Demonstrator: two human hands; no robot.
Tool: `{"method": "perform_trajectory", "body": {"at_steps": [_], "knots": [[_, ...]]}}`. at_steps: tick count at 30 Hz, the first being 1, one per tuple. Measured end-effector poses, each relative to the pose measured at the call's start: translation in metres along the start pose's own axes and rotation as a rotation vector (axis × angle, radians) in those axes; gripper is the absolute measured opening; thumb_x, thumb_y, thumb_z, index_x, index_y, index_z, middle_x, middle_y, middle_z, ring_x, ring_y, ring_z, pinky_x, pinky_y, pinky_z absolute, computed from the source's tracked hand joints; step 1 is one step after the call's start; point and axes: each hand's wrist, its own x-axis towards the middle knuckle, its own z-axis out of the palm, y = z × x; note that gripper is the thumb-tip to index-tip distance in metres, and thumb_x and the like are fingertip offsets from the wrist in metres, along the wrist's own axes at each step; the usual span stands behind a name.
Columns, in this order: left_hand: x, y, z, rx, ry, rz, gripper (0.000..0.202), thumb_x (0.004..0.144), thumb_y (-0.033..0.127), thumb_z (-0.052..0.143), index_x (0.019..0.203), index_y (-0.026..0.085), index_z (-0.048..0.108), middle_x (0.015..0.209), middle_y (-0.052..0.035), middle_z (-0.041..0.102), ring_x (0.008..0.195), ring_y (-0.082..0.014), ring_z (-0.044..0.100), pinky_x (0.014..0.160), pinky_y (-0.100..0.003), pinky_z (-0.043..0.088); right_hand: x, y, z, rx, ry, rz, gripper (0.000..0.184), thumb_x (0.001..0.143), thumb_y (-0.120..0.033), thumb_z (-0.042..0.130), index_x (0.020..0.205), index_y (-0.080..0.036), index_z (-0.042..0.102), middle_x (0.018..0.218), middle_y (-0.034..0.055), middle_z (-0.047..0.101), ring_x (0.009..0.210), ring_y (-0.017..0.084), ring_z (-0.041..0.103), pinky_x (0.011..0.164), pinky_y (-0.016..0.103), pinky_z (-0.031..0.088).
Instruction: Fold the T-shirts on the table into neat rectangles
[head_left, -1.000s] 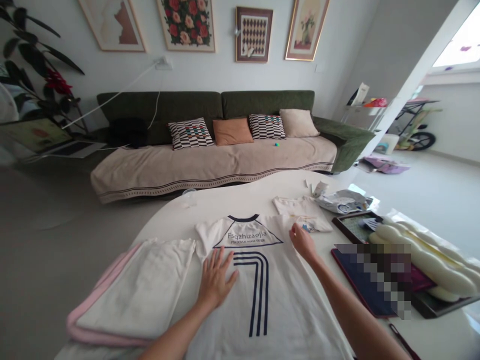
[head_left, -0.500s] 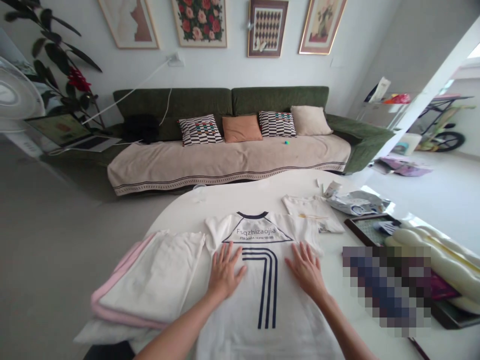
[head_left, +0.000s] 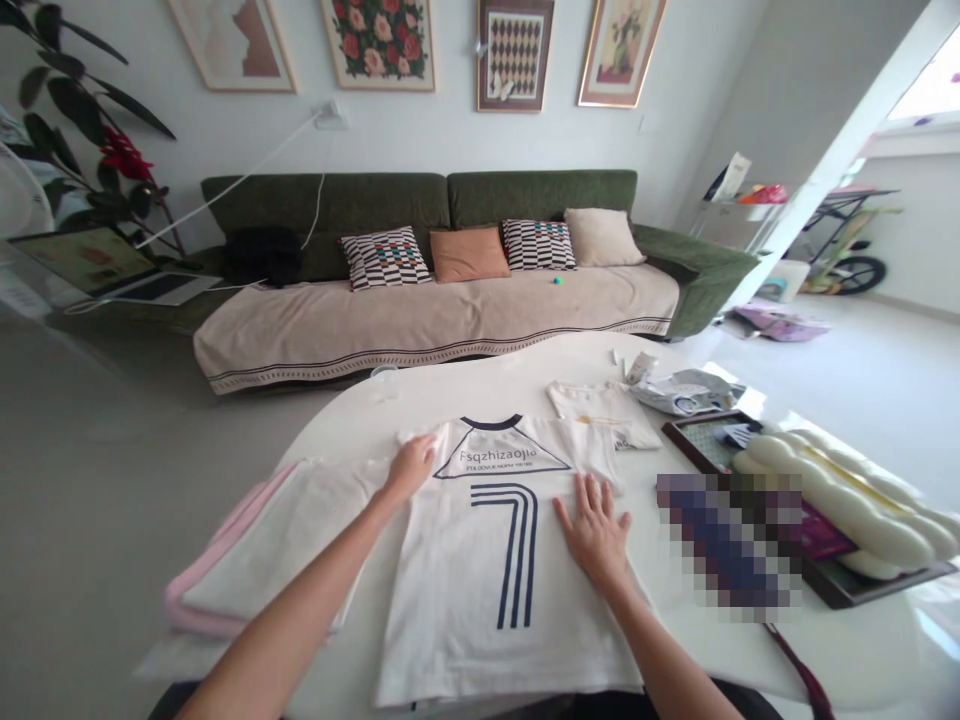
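Observation:
A white jersey (head_left: 480,590) with a dark blue number 7 and a dark collar lies flat, back up, on the white oval table (head_left: 465,385). My left hand (head_left: 411,466) rests on the jersey's left shoulder, by the sleeve, with its fingers curled on the cloth. My right hand (head_left: 596,522) lies flat on the jersey to the right of the 7, fingers spread.
A pile of folded white and pink cloth (head_left: 259,545) lies left of the jersey. A small folded white shirt (head_left: 604,412), crumpled wrappers (head_left: 686,390), a framed tray (head_left: 712,440) and pale cushions (head_left: 840,505) fill the table's right side. A green sofa (head_left: 450,270) stands beyond.
My left hand has slid from beside the 7 up and left to the jersey's left shoulder. My right hand came down from the right shoulder and now lies flat beside the number.

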Motion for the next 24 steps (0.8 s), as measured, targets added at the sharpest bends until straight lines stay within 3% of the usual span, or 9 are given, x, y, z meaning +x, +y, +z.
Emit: {"method": "perform_trajectory", "body": {"at_steps": [3,7,12,16,20,24], "knots": [[0.04,-0.026,-0.02,0.034,0.039,-0.125,0.046,0.069,0.016,0.051,0.116,0.015,0.05,0.12,-0.0109,0.053,0.112,-0.0234,0.048,0.091,-0.03,0.036,0.001,0.0,-0.002,-0.007,-0.019,0.007,0.066,0.086,-0.056,0.014,0.14,-0.019,0.011,0.146,0.0063,0.01,0.132,0.027,-0.004,0.098,0.058,0.011],[0.057,-0.046,-0.024,0.04,-0.036,-0.179,0.033,0.062,0.022,0.057,0.094,0.017,0.059,0.092,-0.0072,0.064,0.094,-0.0272,0.056,0.079,-0.033,0.041,0.002,-0.001,-0.004,0.0,-0.044,0.02,0.065,0.086,-0.055,0.016,0.14,-0.02,0.011,0.146,0.0057,0.01,0.132,0.027,-0.003,0.099,0.057,0.01],[0.056,-0.034,-0.021,-0.026,-0.13,0.018,0.011,0.065,0.03,0.053,0.068,0.019,0.054,0.068,0.0028,0.058,0.075,-0.0176,0.056,0.067,-0.023,0.04,0.003,0.0,-0.004,0.014,-0.029,0.018,0.066,0.086,-0.057,0.014,0.14,-0.02,0.011,0.146,0.0046,0.01,0.132,0.025,-0.006,0.099,0.056,0.009],[0.063,-0.016,-0.036,-0.054,-0.129,0.139,0.017,0.069,0.037,0.05,0.073,0.021,0.052,0.058,0.0056,0.05,0.062,-0.014,0.052,0.061,-0.022,0.036,0.003,0.001,-0.002,0.007,-0.006,0.013,0.066,0.085,-0.057,0.013,0.14,-0.02,0.013,0.146,0.0033,0.012,0.132,0.025,-0.005,0.099,0.055,0.01],[0.072,-0.02,-0.066,-0.179,-0.163,-0.051,0.029,0.066,0.047,0.056,0.076,0.02,0.054,0.047,0.0069,0.045,0.046,-0.0122,0.046,0.054,-0.023,0.035,0.003,0.001,-0.001,-0.005,-0.002,0.017,0.065,0.085,-0.057,0.013,0.14,-0.021,0.013,0.146,0.003,0.012,0.132,0.025,-0.004,0.099,0.055,0.01],[0.065,-0.048,-0.088,-0.271,-0.259,-0.278,0.042,0.062,0.057,0.057,0.066,0.016,0.054,0.046,0.0032,0.048,0.044,-0.0135,0.048,0.05,-0.026,0.039,0.003,0.001,-0.001,0.002,-0.017,0.012,0.065,0.086,-0.056,0.012,0.14,-0.02,0.012,0.146,0.0056,0.01,0.132,0.027,-0.004,0.099,0.056,0.01]]}}
